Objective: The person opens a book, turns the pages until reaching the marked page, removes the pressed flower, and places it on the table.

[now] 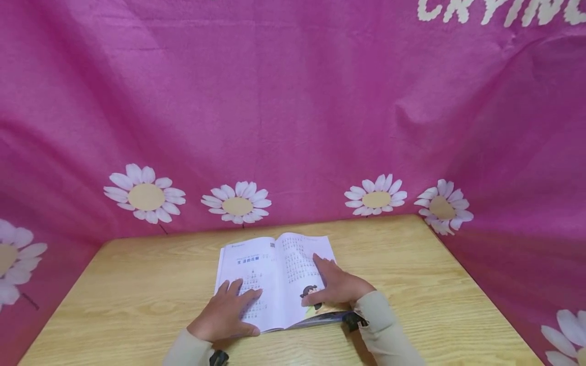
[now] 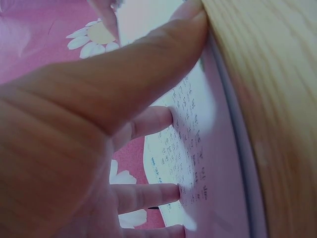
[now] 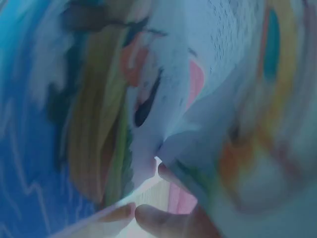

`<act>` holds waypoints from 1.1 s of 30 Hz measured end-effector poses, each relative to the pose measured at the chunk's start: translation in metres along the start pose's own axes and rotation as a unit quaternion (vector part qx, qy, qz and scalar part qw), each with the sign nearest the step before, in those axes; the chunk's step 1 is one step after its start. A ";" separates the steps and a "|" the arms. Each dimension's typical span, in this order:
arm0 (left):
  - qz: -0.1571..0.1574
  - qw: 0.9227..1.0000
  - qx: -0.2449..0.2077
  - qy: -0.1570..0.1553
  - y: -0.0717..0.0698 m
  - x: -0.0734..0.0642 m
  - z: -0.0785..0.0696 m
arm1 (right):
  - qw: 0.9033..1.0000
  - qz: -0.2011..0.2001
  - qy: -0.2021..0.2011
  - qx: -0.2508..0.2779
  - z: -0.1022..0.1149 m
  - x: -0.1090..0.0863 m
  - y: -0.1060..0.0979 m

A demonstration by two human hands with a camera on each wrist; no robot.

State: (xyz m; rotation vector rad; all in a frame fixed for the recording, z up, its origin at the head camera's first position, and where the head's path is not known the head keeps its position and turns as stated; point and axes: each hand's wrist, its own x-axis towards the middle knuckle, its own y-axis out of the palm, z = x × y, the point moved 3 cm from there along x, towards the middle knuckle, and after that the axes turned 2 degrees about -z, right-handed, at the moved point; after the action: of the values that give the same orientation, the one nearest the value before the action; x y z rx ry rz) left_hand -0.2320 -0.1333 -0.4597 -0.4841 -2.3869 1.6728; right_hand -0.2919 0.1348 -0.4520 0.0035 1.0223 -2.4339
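The left hand [image 1: 224, 312] and right hand [image 1: 341, 285] lay on the book [image 1: 276, 284], fingers [image 1: 322, 265] outstretched. Light, even pressure likely suited its pages [image 1: 298, 246].

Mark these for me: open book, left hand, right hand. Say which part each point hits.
open book [image 1: 279, 284]: head view, pages at the central fold
left hand [image 1: 224, 313]: head view, back of the hand
right hand [image 1: 341, 286]: head view, back of the hand
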 end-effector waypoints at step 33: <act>0.002 1.000 -0.015 -0.015 0.000 -0.001 0.000 | 0.991 -0.076 0.003 0.110 -0.003 0.000 -0.012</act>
State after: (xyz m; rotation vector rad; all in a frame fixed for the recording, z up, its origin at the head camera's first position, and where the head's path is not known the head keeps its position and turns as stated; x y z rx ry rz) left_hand -0.2315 -0.1336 -0.4596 -0.4728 -2.4372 1.6614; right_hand -0.2976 0.1441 -0.4467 0.0079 0.7782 -2.6759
